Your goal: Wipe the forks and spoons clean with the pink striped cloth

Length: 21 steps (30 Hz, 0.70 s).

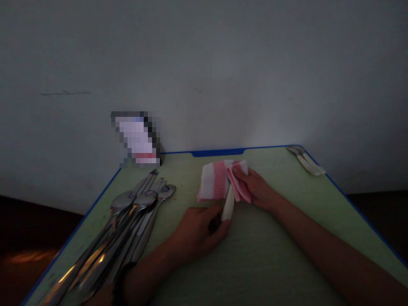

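Curled left hand [200, 229] on white handle [228, 206] (pinched cloth [216, 180] in right hand [259, 189])

A dim indoor room, most likely in a home. A small pale-green table [270, 250] with a blue edge stands against a plain grey wall [223, 63] marked by a long scratch [65, 93]; a dark floor [28, 276] shows at lower left. Everyday household things lie on the tabletop: a pile of metal cutlery [146, 198] and white-handled pieces [308, 165]. A pink-and-white cloth [212, 182] adds to the domestic look.
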Tool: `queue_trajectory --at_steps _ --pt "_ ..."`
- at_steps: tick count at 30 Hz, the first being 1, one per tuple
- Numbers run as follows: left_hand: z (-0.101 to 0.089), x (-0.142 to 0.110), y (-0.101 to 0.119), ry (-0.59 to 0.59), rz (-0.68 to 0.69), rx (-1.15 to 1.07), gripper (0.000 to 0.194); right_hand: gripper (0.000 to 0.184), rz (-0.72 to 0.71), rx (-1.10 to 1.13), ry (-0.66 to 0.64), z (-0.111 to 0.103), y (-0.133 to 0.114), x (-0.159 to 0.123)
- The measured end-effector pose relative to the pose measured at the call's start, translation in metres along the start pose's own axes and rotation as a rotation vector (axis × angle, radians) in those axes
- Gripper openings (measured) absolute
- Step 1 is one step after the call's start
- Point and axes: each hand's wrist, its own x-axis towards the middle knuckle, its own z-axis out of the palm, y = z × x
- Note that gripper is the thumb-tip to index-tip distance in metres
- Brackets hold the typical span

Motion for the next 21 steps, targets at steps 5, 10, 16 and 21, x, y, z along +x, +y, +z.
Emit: queue_trajectory --at_steps 5,10,16,21 --pt "0.0 -0.0008 -0.0008 0.011 -0.001 -0.009 0.023 0.027 -0.021 0.066 0.071 0.0014 0.0 0.0021" --pt "0.0002 -0.0008 -0.0002 0.006 0.009 0.008 0.025 0.028 -0.017 0.103 0.077 0.0025 -0.0008 0.0033" --pt "-0.0009 0.0002 0.0009 -0.026 0.001 0.023 0.029 0.03 -0.012 -0.003 0.052 -0.0005 0.0006 0.0037" --pt "-0.0018 0.0008 0.0004 -0.027 0.034 0.017 0.032 0.029 0.017 -0.044 0.016 -0.0013 -0.0006 0.0027"
